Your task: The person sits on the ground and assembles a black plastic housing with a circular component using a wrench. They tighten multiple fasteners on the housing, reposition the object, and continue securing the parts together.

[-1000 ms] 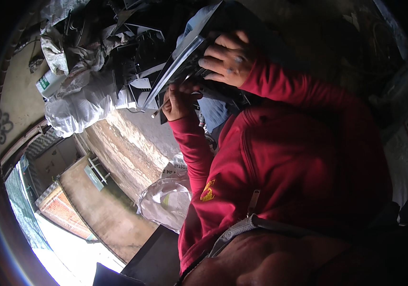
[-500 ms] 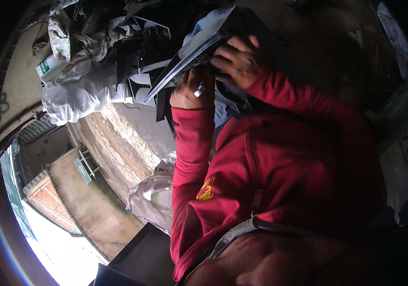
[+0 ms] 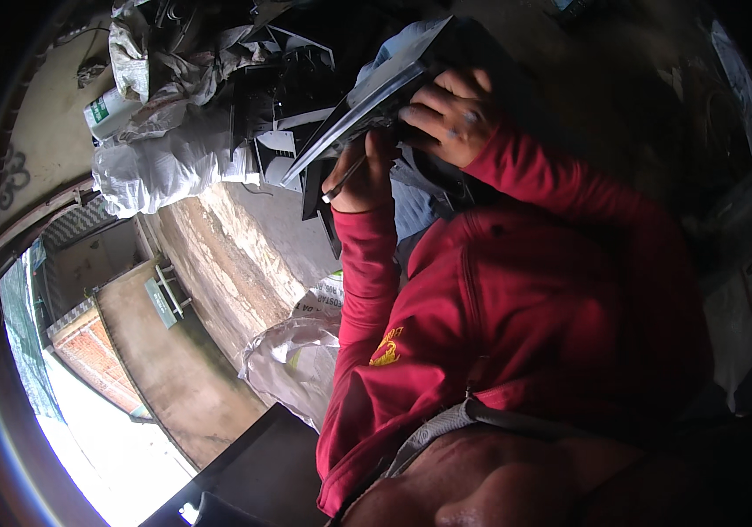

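A flat dark panel (image 3: pixel 394 77) with a pale, shiny edge is tilted across my lap; it looks like a screen or an appliance cover. Against its lower edge, my left hand (image 3: pixel 360 180) is closed around a slim rod-like tool (image 3: pixel 343 182) with a bright end pointing out past the palm. The tool's other end is lost among the fingers and the panel's shadow. My right hand (image 3: pixel 457 121) rests by the panel's underside on the right, fingers bent over it. Their tips are in deep shadow, so what they grip there cannot be made out.
A pile of dark plastic parts (image 3: pixel 301 83) lies beyond the panel, with crumpled whitish sacks (image 3: pixel 169 167) and a white container with a green label (image 3: pixel 112 112) on its left. A plastic bag (image 3: pixel 292 360) sits by my left elbow. Another sack (image 3: pixel 749 307) is at the right.
My left hand has turned, and the tool's bright end now points down and left. The panel and right hand appear slightly further right as the whole view has shifted.
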A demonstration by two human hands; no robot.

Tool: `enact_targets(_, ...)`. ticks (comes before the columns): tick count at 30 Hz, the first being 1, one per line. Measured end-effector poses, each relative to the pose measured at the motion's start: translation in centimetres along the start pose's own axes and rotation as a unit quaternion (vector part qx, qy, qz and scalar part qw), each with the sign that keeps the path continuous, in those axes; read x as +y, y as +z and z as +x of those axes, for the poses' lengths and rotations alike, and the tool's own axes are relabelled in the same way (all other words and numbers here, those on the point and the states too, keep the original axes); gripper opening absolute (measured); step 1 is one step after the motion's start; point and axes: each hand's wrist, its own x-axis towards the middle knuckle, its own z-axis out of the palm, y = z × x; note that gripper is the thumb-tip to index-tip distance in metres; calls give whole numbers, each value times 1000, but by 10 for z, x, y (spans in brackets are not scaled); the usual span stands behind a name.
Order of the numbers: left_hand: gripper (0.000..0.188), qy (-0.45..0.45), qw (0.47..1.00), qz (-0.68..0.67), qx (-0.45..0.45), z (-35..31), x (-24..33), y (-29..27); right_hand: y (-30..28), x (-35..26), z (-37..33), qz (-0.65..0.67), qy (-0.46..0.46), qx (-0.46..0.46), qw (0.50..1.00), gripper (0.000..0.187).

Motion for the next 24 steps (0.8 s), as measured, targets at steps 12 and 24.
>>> enact_targets(12, 27, -17, 989, -133, -64, 11, -16, 2, -7, 2, 2, -9, -18, -23, 1000, 34)
enact_targets(24, 20, 40, 998, 45, -15, 3, -11, -2, -5, -1, 2, -5, -15, -4, 1000, 30)
